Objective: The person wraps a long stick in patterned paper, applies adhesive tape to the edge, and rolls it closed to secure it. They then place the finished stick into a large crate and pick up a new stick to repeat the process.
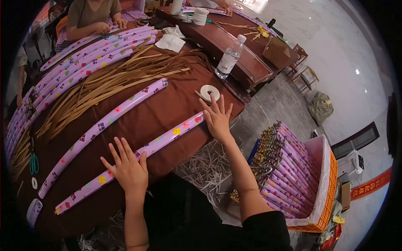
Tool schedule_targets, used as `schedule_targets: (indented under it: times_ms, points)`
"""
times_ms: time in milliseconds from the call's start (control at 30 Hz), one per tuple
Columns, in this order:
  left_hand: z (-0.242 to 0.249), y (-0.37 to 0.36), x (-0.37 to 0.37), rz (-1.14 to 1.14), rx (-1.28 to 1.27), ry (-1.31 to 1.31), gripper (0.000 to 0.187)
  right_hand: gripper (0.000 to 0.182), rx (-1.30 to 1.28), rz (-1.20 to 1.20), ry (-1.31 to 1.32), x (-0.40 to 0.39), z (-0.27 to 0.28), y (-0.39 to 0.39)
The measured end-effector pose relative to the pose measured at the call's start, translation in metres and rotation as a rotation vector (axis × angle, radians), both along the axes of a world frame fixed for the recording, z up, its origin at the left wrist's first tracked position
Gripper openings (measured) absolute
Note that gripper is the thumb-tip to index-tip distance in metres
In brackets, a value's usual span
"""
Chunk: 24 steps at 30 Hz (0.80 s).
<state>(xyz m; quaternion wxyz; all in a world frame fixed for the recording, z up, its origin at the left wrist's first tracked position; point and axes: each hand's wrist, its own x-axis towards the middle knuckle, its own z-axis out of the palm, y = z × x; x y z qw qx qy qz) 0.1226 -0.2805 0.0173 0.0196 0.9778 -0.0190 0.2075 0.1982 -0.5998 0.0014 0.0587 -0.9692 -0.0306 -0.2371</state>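
A long roll of pink patterned paper [161,141] lies across the near side of the brown-covered table. My left hand [129,170] rests flat on its middle-left part, fingers spread. At the roll's right end, my right hand [217,119] lies with its fingers spread, touching it. Just beyond those fingertips is a roll of white tape [209,93]. A second pink patterned roll [113,117], slightly curved, lies farther back, apart from both hands. The inside of each roll cannot be seen.
Brown strips [104,81] and more pink rolls [83,56] cover the far left. A water bottle [230,57] stands near the table edge. Green scissors [34,163] lie at left. An orange crate [331,196] of rolls stands right. A person [94,19] works opposite.
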Motion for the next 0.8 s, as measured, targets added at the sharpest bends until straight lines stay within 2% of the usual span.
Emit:
schedule_targets:
  times_ms: [133,233,267,367,433,500,533,600,700,800]
  points:
    - [-0.002,0.003,0.003,0.011,-0.002,0.029,0.068,0.041,-0.034,-0.023,-0.027,0.004,-0.001,-0.001]
    - [-0.003,0.004,0.003,-0.022,-0.043,0.028,0.068,0.043,0.004,-0.154,-0.083,0.009,-0.007,-0.028]
    - [-0.002,0.004,0.003,-0.008,-0.042,0.027,0.068,0.044,-0.005,-0.262,-0.037,0.009,-0.007,-0.035]
    - [0.001,0.002,0.003,-0.007,-0.074,0.062,0.071,0.053,0.147,-0.347,-0.204,0.001,0.009,-0.015]
    - [0.002,0.003,0.003,0.002,-0.089,0.071,0.071,0.058,0.162,-0.103,-0.276,-0.013,0.022,0.037]
    - [0.002,0.002,0.003,-0.011,-0.101,0.078,0.071,0.070,0.184,0.291,-0.082,-0.039,0.031,0.106]
    - [0.002,0.003,0.003,-0.019,-0.100,0.076,0.070,0.073,0.055,0.420,-0.008,-0.052,0.036,0.134]
    - [-0.001,0.006,0.005,-0.028,-0.120,0.071,0.068,0.071,-0.022,0.621,0.059,-0.064,0.018,0.168]
    - [0.000,0.007,0.003,-0.020,-0.121,0.055,0.067,0.071,0.009,0.668,0.090,-0.063,0.014,0.156]
    - [0.001,0.005,0.006,0.000,-0.097,0.049,0.066,0.073,-0.060,0.471,0.162,-0.049,0.022,0.102]
